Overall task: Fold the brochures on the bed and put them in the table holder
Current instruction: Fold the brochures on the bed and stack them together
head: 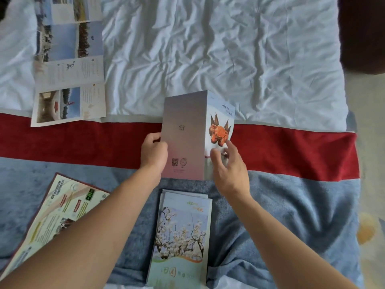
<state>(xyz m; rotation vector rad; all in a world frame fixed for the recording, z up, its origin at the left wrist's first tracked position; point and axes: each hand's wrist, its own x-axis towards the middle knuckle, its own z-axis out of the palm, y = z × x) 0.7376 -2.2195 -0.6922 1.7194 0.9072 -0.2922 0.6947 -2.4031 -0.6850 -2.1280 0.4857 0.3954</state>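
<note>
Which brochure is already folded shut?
The blossom brochure, flat on the blue blanket. The others lie unfolded or are held half open.

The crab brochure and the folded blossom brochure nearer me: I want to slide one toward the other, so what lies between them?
In the head view, only bare blue blanket separates the crab brochure from the blossom brochure.
</note>
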